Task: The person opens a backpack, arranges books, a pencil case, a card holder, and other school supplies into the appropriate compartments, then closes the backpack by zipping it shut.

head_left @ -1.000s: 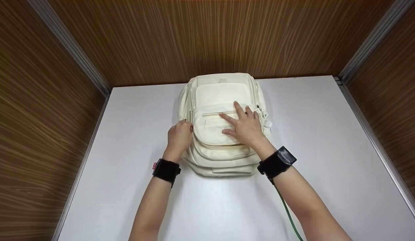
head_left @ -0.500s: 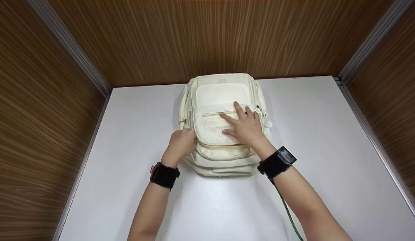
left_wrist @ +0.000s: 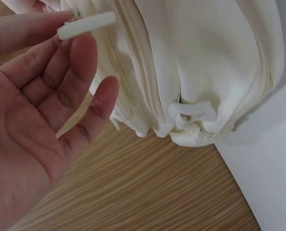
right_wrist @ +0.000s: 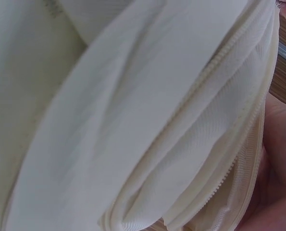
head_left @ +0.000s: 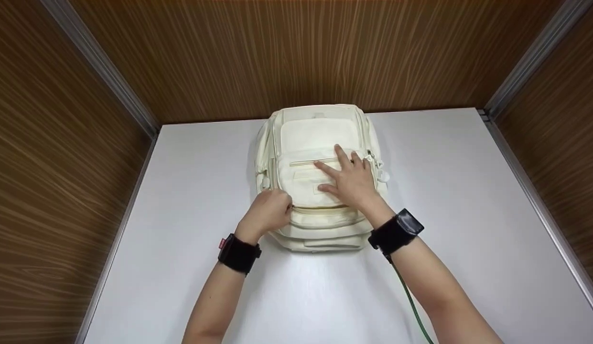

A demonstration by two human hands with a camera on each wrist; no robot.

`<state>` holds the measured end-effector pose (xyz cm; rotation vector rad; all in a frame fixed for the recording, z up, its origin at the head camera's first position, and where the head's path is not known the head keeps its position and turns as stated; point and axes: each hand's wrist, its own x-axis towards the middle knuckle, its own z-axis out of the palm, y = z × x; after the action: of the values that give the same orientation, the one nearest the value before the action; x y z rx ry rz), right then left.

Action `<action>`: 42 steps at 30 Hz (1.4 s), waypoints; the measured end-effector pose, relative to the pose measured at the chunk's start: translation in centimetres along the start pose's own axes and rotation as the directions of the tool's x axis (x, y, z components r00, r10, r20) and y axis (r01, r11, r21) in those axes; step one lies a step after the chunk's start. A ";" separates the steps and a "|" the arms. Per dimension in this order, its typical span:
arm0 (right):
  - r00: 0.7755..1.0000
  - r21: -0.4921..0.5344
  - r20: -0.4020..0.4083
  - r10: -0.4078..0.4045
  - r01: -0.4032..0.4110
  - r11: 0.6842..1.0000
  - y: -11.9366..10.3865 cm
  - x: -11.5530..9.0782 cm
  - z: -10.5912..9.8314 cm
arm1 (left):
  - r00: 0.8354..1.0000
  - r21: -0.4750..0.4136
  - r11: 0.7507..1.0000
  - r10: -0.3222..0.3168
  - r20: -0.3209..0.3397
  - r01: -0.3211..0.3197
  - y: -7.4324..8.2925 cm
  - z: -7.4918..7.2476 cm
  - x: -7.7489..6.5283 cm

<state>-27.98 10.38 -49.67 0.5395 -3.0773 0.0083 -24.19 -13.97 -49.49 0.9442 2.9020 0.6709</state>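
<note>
A cream backpack (head_left: 320,136) lies front side up on the white table. My left hand (head_left: 267,210) is at the lower left corner of its front pocket, along the zipper line. In the left wrist view, the thumb and index finger of the left hand (left_wrist: 42,96) pinch a zipper pull (left_wrist: 87,25) with a pale strip, while the other fingers are loosely bent. My right hand (head_left: 351,181) rests with spread fingers on the right part of the front pocket. Fabric folds and an open zipper edge (right_wrist: 219,185) show beside the right hand (right_wrist: 279,163) in the right wrist view.
Brown wood-grain panels (head_left: 296,57) with grey metal corner posts enclose the white table (head_left: 458,191) at the back and both sides. A green cable (head_left: 411,298) runs from the black right wristband (head_left: 396,232). A small white round charm (head_left: 383,176) hangs at the bag's right side.
My left hand has moved down the left side of the front pocket and round to the right at its lower corner, zipper pull in its fingers. The right hand has stayed put.
</note>
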 end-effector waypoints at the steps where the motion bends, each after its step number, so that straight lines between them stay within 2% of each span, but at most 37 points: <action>1: 1.000 0.004 -0.002 0.000 0.000 1.000 0.0 0.0 0.0 | 1.000 -0.003 1.000 0.006 0.000 -0.006 0.2 0.1 0.0; 9: 1.000 0.002 -0.025 0.006 -0.006 1.000 -0.3 -0.2 0.1 | 0.995 -0.014 0.995 0.097 -0.010 -0.097 1.8 1.0 0.1; 14: 1.000 -0.003 -0.026 0.013 -0.013 1.000 -0.9 -0.8 -0.1 | 0.998 -0.017 0.998 0.054 -0.013 -0.054 1.8 1.1 0.1; 18: 0.988 0.072 -0.140 -0.059 0.070 0.995 -1.8 -1.6 -0.4 | 0.999 -0.025 0.999 0.019 -0.028 -0.020 1.8 0.9 0.0; 20: 0.967 0.140 -0.219 -0.129 0.162 0.977 -2.4 -1.9 -0.6 | 0.999 -0.028 0.999 0.016 -0.051 -0.017 1.8 0.8 0.0; 22: 0.938 0.206 -0.282 -0.200 0.263 0.943 -3.0 -2.3 -0.7 | 0.996 -0.032 0.999 0.018 -0.087 -0.021 1.9 0.7 -0.1; 24: 0.913 0.263 -0.311 -0.264 0.349 0.900 -3.6 -2.6 -0.7 | 0.992 -0.044 0.999 0.020 -0.126 -0.026 2.0 0.6 -0.1; 26: 0.899 0.313 -0.309 -0.311 0.405 0.859 -4.2 -2.8 -0.7 | 0.987 -0.085 0.996 0.020 -0.160 -0.034 2.1 0.4 -0.1; 29: 0.910 0.376 -0.258 -0.325 0.404 0.834 -5.1 -3.1 -0.4 | 0.982 -0.174 0.983 0.019 -0.188 -0.052 2.2 0.2 -0.2; 34: 0.926 0.385 -0.224 -0.303 0.370 0.846 -6.0 -3.2 0.3 | 0.978 -0.288 0.951 0.056 -0.203 -0.114 2.1 -0.1 -0.3; 39: 0.931 0.385 -0.232 -0.281 0.353 0.853 -6.0 -3.3 0.3 | 0.965 -0.319 0.928 0.119 -0.236 -0.192 1.8 -0.3 -0.5; 42: 0.948 0.437 -0.196 -0.251 0.314 0.843 -6.0 -3.4 0.1 | 0.956 -0.291 0.932 0.142 -0.258 -0.217 1.5 -0.4 -0.6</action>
<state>-22.79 5.91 -49.78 0.9626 -2.8221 0.7611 -22.90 -13.37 -48.61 1.1659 2.7833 1.2995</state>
